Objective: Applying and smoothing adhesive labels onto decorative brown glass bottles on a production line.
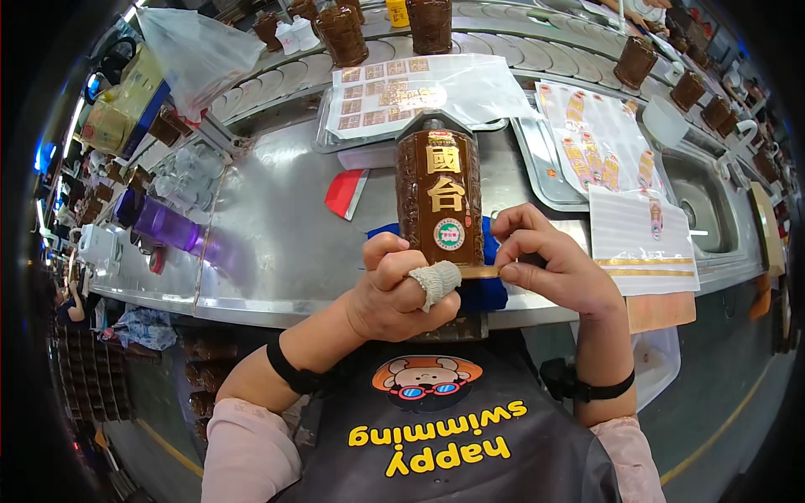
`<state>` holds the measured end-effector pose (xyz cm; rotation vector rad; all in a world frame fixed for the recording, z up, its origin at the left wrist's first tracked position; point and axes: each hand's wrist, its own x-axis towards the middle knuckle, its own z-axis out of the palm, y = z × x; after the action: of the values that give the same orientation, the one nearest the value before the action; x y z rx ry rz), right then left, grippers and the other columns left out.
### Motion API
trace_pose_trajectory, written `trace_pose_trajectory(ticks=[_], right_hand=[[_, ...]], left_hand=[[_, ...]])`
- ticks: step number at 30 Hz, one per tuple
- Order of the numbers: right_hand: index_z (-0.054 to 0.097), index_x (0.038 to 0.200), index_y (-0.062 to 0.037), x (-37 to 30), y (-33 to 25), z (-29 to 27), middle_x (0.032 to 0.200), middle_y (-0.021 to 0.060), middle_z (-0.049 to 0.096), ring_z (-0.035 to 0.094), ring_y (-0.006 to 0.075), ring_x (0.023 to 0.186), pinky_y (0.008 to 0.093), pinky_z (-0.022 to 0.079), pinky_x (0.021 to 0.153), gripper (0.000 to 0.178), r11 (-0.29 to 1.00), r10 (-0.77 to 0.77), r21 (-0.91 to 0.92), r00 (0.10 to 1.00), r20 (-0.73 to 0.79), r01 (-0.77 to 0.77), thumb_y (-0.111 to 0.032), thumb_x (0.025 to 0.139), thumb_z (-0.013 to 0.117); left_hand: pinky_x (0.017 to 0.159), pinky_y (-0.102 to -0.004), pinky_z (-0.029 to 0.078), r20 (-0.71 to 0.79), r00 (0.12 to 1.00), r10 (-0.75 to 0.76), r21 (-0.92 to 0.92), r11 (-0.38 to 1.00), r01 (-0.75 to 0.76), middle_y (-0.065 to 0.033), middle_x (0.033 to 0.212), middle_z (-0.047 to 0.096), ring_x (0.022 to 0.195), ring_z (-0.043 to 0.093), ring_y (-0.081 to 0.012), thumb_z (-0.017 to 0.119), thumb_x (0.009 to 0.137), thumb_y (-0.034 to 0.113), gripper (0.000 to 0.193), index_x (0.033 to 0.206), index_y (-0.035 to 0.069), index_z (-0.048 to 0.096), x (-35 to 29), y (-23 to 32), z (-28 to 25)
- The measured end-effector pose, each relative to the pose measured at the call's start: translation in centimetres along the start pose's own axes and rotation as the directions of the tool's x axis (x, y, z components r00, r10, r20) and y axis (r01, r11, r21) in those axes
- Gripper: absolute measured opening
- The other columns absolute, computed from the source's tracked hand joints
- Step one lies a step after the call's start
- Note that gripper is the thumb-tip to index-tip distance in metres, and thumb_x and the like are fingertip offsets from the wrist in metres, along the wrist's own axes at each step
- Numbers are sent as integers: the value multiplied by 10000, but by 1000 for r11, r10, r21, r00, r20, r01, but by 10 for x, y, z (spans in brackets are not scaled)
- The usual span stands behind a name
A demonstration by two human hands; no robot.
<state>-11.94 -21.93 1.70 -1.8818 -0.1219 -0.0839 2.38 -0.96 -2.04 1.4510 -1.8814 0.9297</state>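
Observation:
A brown bottle with raised gold characters and a round green-white sticker lies on a blue cloth, its neck pointing away from me. Curled against the bottle's lower left, my left hand is closed on it. A pale fabric finger cover on that hand presses near the bottle's lower edge. From there a narrow gold strip runs right, across the bottle's lower end. Its right end is pinched between the thumb and fingers of my right hand.
Sheets of gold labels lie behind the bottle, and colourful stickers on a metal tray to the right. A sheet with gold strips lies nearer. A purple bottle stands left; a sink is right. Brown bottles line the conveyor.

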Motion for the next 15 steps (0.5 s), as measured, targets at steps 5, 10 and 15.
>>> trace_pose_trajectory(ticks=[5,10,15], right_hand=[[647,966,22,-7,14,0,1149,93,540,553,175,988,291,483,788,161,879,221,437,975,-18,-191,-91,852,654],[614,1098,47,-20,26,-10,1097,149,614,607,172,870,309,547,662,236,608,373,789,910,-184,-90,-70,905,548],[620,1159,-27,-32,32,-16,1190,100,553,581,186,992,307,498,824,306,961,272,178,828,-491,-210,-39,863,545]], left_hand=[[882,-434,350,-7,1000,-4,30,1000,5,83,972,546,898,455,-188,682,560,169,197,678,262,555,-1,1,0],[879,-432,358,-29,1000,6,48,999,-4,69,959,527,884,457,-193,678,567,166,191,684,253,555,2,1,2],[870,-433,357,-16,1000,15,53,999,-14,61,959,512,895,449,-202,675,572,160,188,684,251,554,3,1,0]])
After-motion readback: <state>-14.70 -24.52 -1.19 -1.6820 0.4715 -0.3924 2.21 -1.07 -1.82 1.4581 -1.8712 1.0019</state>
